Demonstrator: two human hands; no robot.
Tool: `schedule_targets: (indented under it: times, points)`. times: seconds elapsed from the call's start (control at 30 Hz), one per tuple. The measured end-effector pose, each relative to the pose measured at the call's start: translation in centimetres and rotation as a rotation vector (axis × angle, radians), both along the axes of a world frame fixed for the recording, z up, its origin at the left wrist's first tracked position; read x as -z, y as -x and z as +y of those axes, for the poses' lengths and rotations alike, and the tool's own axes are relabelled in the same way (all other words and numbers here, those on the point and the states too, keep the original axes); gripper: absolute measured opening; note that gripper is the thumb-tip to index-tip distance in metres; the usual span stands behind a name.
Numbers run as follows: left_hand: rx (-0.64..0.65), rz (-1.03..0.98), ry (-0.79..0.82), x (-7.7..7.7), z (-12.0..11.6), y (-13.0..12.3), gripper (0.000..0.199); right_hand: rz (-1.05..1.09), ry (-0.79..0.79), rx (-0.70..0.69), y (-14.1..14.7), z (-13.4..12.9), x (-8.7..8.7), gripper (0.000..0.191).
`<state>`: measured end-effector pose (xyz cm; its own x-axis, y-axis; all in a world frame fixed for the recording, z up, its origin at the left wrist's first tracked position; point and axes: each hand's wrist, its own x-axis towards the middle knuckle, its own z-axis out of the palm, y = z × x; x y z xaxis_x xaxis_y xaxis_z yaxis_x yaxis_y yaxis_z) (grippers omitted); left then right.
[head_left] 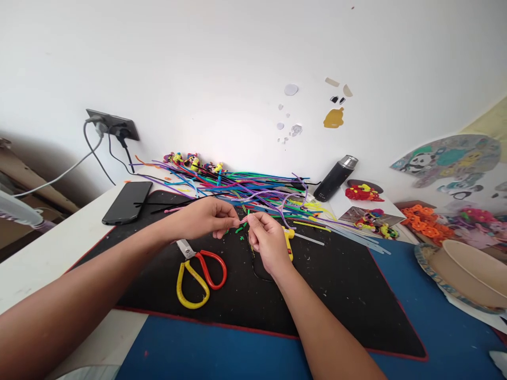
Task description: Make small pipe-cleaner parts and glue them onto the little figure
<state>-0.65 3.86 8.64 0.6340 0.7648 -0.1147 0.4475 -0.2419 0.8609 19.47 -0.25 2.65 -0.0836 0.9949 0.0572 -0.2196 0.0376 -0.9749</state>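
A short piece of pink pipe cleaner (244,220) is pinched between the fingertips of both hands above the black mat. My left hand (208,219) grips one end from the left, fingers closed. From the right, my right hand (266,237) pinches the other end. Small green pipe cleaner pieces (240,229) show just behind and under the fingers. Scissors (198,269) with one yellow and one red handle lie below my left hand, blades partly hidden by it. A yellow glue gun (290,241) lies behind my right hand, partly covered by it.
A long heap of coloured pipe cleaners (245,187) runs along the wall. On the left rests a black phone (127,202). A black flask (336,178) leans at the back right, near orange pieces (425,223) and a round basket (455,285). The black mat (328,301) covers the middle.
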Motion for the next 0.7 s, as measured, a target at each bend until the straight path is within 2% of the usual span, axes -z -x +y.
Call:
schedule_targets:
  times: [0.17, 0.3, 0.37, 0.53, 0.7]
  points:
    - [0.004, 0.027, -0.032, 0.4, -0.3, -0.3, 0.036, -0.003, 0.020, 0.058, 0.1, 0.2, 0.3, 0.038]
    - [-0.034, 0.142, -0.253, 0.3, -1.1, -0.9, 0.026, -0.001, 0.001, 0.083, 0.0, 0.2, 0.4, 0.038]
    - [-0.036, 0.147, -0.292, 0.2, -1.2, -1.0, 0.025, 0.004, -0.001, 0.066, 0.0, 0.1, 0.3, 0.037]
    - [-0.022, -0.036, -0.083, 0.2, -0.7, -0.5, 0.033, 0.034, -0.002, -0.001, -0.1, -0.1, -0.1, 0.039]
    - [-0.016, -0.068, -0.012, 0.2, -0.3, -0.1, 0.035, 0.053, 0.019, 0.009, -0.1, 0.0, 0.1, 0.037]
